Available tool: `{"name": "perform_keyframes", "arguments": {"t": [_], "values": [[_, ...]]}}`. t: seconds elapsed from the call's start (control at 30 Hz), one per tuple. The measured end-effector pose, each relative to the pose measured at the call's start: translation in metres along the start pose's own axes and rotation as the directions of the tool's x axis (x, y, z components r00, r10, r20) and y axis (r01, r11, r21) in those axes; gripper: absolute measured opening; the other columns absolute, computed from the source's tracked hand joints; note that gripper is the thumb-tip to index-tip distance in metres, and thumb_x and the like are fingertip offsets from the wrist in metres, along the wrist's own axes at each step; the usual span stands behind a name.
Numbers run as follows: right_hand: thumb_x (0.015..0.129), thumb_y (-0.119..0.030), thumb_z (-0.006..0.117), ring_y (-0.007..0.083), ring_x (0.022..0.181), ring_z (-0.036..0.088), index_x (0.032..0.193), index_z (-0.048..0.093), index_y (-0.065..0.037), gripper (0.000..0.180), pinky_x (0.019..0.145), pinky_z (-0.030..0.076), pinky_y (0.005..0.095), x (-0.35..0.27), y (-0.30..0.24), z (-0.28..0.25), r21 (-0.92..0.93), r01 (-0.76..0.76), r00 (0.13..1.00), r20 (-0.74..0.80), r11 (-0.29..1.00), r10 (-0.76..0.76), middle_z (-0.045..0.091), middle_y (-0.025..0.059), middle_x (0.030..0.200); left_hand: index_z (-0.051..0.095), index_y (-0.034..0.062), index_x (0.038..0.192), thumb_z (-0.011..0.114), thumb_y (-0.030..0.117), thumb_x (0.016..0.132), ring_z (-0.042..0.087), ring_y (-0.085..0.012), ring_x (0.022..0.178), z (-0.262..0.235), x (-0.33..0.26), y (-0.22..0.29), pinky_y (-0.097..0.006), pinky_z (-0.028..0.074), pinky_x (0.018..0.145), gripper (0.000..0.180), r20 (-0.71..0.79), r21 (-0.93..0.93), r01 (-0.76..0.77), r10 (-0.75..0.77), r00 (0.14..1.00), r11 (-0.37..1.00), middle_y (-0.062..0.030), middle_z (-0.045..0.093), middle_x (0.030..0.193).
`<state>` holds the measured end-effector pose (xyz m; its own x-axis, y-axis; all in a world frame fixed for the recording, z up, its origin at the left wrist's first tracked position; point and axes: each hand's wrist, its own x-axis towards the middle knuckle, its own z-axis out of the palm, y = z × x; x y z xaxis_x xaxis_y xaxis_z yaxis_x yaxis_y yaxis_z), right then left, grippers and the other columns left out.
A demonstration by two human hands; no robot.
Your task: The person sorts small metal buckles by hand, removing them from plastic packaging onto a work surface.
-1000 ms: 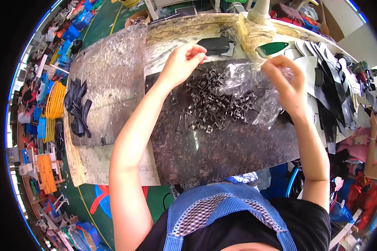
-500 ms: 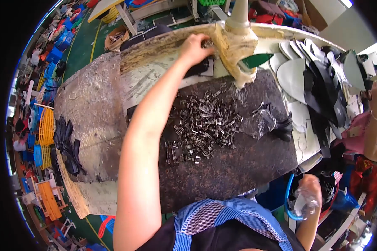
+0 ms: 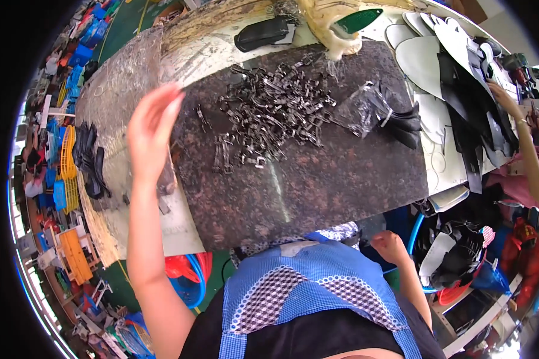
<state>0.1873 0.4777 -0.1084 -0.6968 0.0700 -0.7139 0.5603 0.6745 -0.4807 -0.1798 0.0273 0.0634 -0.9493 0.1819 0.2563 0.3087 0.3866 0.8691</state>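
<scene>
My left hand point(image 3: 151, 131) is raised over the left part of the worktable, fingers stretched out and holding nothing. To its right, a heap of small dark metal buckles point(image 3: 275, 113) is spread on a dark stone slab point(image 3: 305, 191). Low on the right, near the slab's front edge, my right hand point(image 3: 391, 246) has its fingers curled closed, and I see nothing in them. A bundle of black strips point(image 3: 403, 122) tied with a pale band lies beside the buckles, next to crumpled clear plastic point(image 3: 359, 110).
A cream machine head point(image 3: 329, 30) stands at the far edge, near a black case point(image 3: 262, 34). White rounded panels point(image 3: 419, 63) and black pieces point(image 3: 461, 113) are stacked at right. A filled basket point(image 3: 455, 251) stands low right. A co-worker's arm point(image 3: 530, 149) reaches in from the right.
My left hand has come back from beside the machine to the table's left. The right hand has moved left from the basket; the clear plastic it held no longer shows in it. The view has tilted down.
</scene>
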Motion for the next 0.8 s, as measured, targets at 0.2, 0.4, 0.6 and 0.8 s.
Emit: {"name": "perform_keyframes", "arguments": {"t": [0.2, 0.4, 0.6, 0.8], "values": [[0.09, -0.016, 0.071, 0.0199, 0.09, 0.069, 0.107, 0.07, 0.0, 0.023, 0.08, 0.054, 0.0334, -0.024, -0.178, -0.138, 0.28, 0.638, 0.76, -0.076, 0.718, -0.645, 0.071, 0.0141, 0.106, 0.061, -0.0026, 0.122, 0.06, 0.009, 0.1, 0.063, -0.0195, 0.111, -0.089, -0.241, -0.029, -0.033, 0.052, 0.098, 0.026, -0.64, -0.062, 0.292, -0.262, 0.723, 0.955, -0.0135, 0.063, 0.122], [0.087, -0.01, 0.07, 0.0117, 0.078, 0.064, 0.116, 0.068, -0.006, 0.03, 0.071, 0.052, 0.026, 0.074, -0.264, -0.205, -0.283, 0.766, 0.389, -0.512, 0.578, -0.766, 0.071, 0.007, 0.094, 0.063, -0.0008, 0.117, 0.059, 0.008, 0.1, 0.064, -0.014, 0.098, -0.038, -0.314, -0.017, -0.027, 0.055, 0.086, 0.019, -0.715, -0.351, 0.263, -0.439, 0.544, 0.899, -0.009, 0.066, 0.112], [0.092, -0.002, 0.063, 0.0066, 0.078, 0.061, 0.105, 0.071, 0.002, 0.016, 0.07, 0.051, 0.0217, 0.027, -0.288, -0.196, -0.029, 0.924, 0.271, -0.654, 0.381, -0.707, 0.067, 0.0021, 0.09, 0.063, -0.002, 0.118, 0.058, 0.007, 0.101, 0.066, -0.0139, 0.094, -0.011, -0.335, -0.012, -0.027, 0.055, 0.085, 0.02, -0.726, -0.336, 0.281, -0.437, 0.531, 0.899, -0.0111, 0.068, 0.11], [0.069, -0.011, 0.072, 0.0251, 0.086, 0.067, 0.099, 0.071, -0.005, 0.031, 0.079, 0.054, 0.0377, -0.048, -0.21, -0.152, -0.612, 0.412, 0.87, 0.484, 0.675, -0.092, 0.068, 0.0107, 0.095, 0.064, -0.0015, 0.115, 0.06, 0.001, 0.096, 0.068, -0.0189, 0.097, 0.024, -0.394, -0.03, -0.031, 0.056, 0.087, 0.019, -0.669, -0.25, 0.405, -0.46, 0.584, 0.879, -0.0117, 0.069, 0.11]]}}
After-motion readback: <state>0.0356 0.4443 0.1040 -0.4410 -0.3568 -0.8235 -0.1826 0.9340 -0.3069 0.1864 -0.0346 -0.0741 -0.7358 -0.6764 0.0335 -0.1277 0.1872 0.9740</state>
